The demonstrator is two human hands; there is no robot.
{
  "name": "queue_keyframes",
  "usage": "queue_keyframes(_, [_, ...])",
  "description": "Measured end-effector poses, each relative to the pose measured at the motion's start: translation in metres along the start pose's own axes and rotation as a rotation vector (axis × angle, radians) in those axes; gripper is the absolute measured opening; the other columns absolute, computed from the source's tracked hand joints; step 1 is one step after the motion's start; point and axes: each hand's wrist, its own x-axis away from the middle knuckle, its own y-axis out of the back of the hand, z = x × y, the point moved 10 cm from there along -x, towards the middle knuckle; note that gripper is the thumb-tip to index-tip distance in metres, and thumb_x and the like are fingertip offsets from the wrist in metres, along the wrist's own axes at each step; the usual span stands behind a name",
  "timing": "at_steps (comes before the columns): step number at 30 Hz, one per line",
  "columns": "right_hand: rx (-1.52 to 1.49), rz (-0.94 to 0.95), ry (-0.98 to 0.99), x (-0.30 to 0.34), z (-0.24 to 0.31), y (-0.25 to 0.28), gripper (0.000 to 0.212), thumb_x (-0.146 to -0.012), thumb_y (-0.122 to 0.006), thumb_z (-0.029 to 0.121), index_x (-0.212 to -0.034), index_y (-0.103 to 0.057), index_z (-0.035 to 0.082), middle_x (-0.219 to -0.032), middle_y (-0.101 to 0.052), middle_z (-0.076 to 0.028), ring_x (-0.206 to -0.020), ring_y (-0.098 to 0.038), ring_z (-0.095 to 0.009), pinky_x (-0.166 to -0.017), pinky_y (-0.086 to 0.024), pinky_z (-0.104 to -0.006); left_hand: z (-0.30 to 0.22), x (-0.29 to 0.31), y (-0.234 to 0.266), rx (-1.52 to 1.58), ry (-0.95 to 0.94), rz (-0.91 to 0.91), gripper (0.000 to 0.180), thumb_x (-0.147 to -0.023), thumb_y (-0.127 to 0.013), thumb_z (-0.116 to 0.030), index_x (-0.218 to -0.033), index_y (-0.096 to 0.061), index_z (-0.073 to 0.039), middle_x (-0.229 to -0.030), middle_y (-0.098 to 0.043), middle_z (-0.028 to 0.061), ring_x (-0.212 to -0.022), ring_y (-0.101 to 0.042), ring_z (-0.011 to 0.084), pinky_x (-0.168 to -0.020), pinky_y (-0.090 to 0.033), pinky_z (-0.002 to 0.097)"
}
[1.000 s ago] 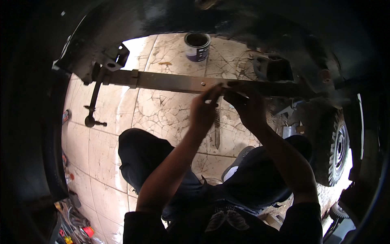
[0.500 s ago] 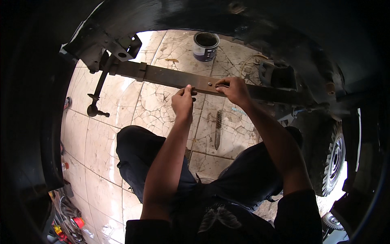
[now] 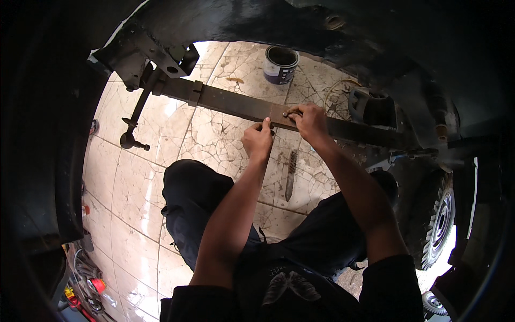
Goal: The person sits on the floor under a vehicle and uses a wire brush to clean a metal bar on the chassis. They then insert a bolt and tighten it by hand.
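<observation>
A long flat steel bar [image 3: 236, 104] runs across the middle of the view beneath a dark vehicle body [image 3: 375, 43], its left end at a bracket [image 3: 171, 59]. Right hand [image 3: 310, 121]: forearm stretched forward, fingers curled in a closed grip over the bar's top edge beside a small bolt [image 3: 286, 114]. Left hand [image 3: 258, 140]: just below the bar, fingertips pinched shut against its lower edge. Below, a cracked tiled floor [image 3: 214, 139] bears a paint can [image 3: 280, 64] and a wire brush [image 3: 290, 174]; a tyre [image 3: 437, 220] stands at right.

Sunlit, cracked pale tile floor [image 3: 214, 134] carries an open paint can [image 3: 280, 64], beneath a dark vehicle underbody [image 3: 343, 27], beside a treaded tyre [image 3: 437, 220].
</observation>
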Motion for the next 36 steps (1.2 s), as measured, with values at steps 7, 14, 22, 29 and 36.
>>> queue_keyframes(7, [0.033, 0.057, -0.014, 0.016, -0.01, 0.0, 0.02, -0.087, -0.084, 0.018, -0.105, -0.083, 0.01, -0.099, -0.073, -0.021, -0.093, -0.072, -0.04, -0.084, -0.058, -0.0474, 0.001, 0.006, -0.014, 0.015, 0.077, 0.174, 0.052, -0.099, -0.075, -0.05, -0.107, -0.083, 0.001, -0.088, -0.082, 0.0091, -0.07, -0.073, 0.0142, -0.07, -0.058, 0.0282])
queue_keyframes(14, [0.092, -0.041, 0.07, -0.002, -0.01, 0.008, 0.018, -0.088, -0.083, 0.016, -0.103, -0.083, 0.007, -0.096, -0.071, -0.023, -0.089, -0.072, -0.041, -0.081, -0.058, -0.0476, -0.01, 0.027, -0.035, 0.208, 0.093, 0.319, 0.052, -0.102, -0.073, -0.047, -0.112, -0.079, 0.004, -0.091, -0.081, 0.0096, -0.072, -0.072, 0.0114, -0.063, -0.052, 0.0269])
queue_keyframes(22, [0.063, 0.036, 0.067, 0.026, 0.002, 0.007, 0.016, -0.087, -0.082, 0.012, -0.101, -0.082, 0.006, -0.097, -0.07, -0.024, -0.091, -0.072, -0.042, -0.08, -0.058, -0.0477, -0.005, 0.021, -0.029, 0.19, 0.09, 0.322, 0.051, -0.102, -0.074, -0.046, -0.113, -0.078, 0.004, -0.091, -0.08, 0.0091, -0.071, -0.071, 0.0113, -0.063, -0.052, 0.0264])
queue_keyframes(29, [0.045, 0.012, 0.056, 0.022, -0.005, 0.002, 0.016, -0.088, -0.081, 0.011, -0.102, -0.081, 0.004, -0.099, -0.069, -0.025, -0.092, -0.072, -0.043, -0.08, -0.058, -0.049, -0.015, 0.032, -0.029, 0.185, 0.091, 0.357, 0.051, -0.101, -0.074, -0.044, -0.114, -0.078, 0.004, -0.092, -0.08, 0.0083, -0.071, -0.07, 0.0107, -0.063, -0.051, 0.0255])
queue_keyframes(36, [0.058, -0.064, 0.073, -0.011, 0.0, 0.004, 0.016, -0.087, -0.082, 0.013, -0.1, -0.081, 0.003, -0.098, -0.069, -0.026, -0.09, -0.071, -0.045, -0.081, -0.057, -0.0515, -0.003, 0.023, -0.025, 0.176, 0.093, 0.37, 0.049, -0.102, -0.073, -0.044, -0.113, -0.078, 0.003, -0.091, -0.078, 0.0077, -0.071, -0.068, 0.0116, -0.065, -0.05, 0.0262])
